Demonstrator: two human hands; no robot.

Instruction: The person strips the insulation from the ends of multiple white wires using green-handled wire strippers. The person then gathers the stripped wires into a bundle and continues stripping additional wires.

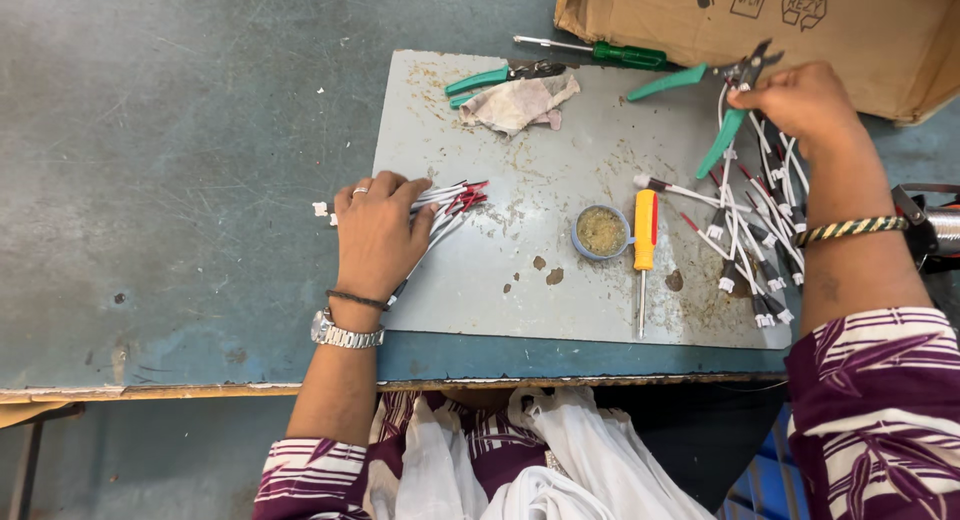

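worn blue-green workbench (180, 160) seen from above, with a grey metal sheet (540, 280) lying on it and a cardboard box (860, 30) at the far right corner. on the sheet's right side lies a loose heap of white wires (755, 235); the right hand (800, 100) pinches a few of them closed at the top, beside green-handled cutters (725, 120). the left hand (378, 230) lies flat, fingers spread, pressing a bundle of red-tipped wires (455, 200) at the sheet's left edge. between the hands sit a yellow screwdriver (645, 240) and a small round tin (601, 231).

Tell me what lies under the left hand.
A bundle of white wires with red tips lies under the left hand, on the grey mat. Their middle stretch is covered.
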